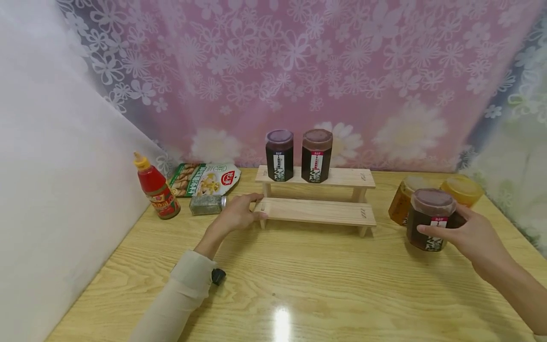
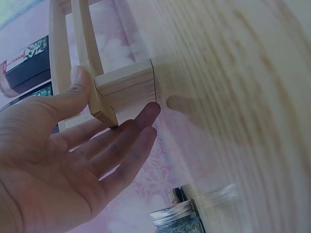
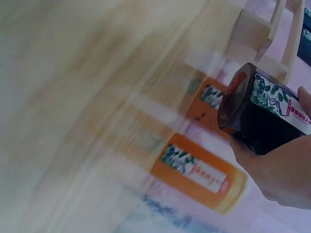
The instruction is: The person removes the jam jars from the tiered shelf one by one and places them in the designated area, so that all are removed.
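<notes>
At the left end of the two-tier wooden rack's lower board [image 1: 316,211], my left hand [image 1: 239,213] holds the board's end. In the left wrist view the thumb lies on one side of the board and the fingers [image 2: 124,143] on the other. My right hand [image 1: 480,237] grips a dark hexagonal jar [image 1: 427,232] with a pinkish lid and a red-and-white label. Its base shows raised off the table in the right wrist view. Two similar dark jars, one purple-lidded [image 1: 279,156] and one reddish-lidded [image 1: 316,156], stand on the upper board.
Behind the held jar stand an amber jar [image 1: 401,202] and a yellow-lidded jar [image 1: 463,190]. Left of the rack are a red sauce bottle [image 1: 158,190], a food pouch [image 1: 209,178] and a small spice jar [image 1: 207,205] on its side. A floral curtain [image 1: 299,85] hangs behind.
</notes>
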A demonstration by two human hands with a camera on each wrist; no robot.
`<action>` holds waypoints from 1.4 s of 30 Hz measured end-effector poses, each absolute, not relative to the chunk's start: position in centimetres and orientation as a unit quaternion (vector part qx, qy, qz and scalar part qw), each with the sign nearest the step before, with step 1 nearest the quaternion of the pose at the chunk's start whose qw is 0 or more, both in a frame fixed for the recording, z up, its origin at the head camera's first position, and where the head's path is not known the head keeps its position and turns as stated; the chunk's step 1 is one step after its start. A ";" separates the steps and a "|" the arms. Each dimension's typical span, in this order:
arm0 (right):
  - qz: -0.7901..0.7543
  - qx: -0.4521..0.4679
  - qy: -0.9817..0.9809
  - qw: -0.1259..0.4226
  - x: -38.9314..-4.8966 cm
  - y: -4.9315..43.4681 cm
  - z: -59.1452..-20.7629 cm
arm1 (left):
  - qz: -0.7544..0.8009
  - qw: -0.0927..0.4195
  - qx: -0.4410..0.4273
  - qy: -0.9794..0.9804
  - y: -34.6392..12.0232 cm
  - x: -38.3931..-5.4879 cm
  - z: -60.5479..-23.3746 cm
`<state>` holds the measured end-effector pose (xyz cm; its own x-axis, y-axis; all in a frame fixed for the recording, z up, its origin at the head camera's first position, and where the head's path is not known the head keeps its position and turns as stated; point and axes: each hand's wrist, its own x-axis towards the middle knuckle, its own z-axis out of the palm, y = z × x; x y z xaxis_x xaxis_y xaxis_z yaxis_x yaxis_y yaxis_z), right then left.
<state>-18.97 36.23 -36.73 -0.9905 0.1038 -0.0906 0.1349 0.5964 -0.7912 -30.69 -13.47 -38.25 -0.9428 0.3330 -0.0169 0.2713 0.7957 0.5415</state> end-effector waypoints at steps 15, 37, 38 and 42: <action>-0.453 0.108 0.885 -0.014 -18.1 40.8 -39.4 | 0.276 0.057 0.157 0.947 -13.6 -30.5 -38.6; -0.417 0.129 0.899 -0.014 -17.6 44.1 -39.8 | 0.280 0.061 0.158 0.945 -13.5 -30.6 -38.2; -0.415 0.127 0.901 -0.013 -17.6 44.2 -39.8 | 0.279 0.059 0.160 0.945 -13.5 -30.6 -38.2; -0.416 0.122 0.901 -0.004 -17.7 44.5 -39.7 | 0.277 0.053 0.163 0.945 -13.5 -30.6 -38.1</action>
<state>-17.66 44.47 -39.73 -0.9700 0.2235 -0.0952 0.2175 0.6247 -0.7500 -30.55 -13.48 -38.12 -0.9413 0.3375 -0.0101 0.2786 0.7933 0.5414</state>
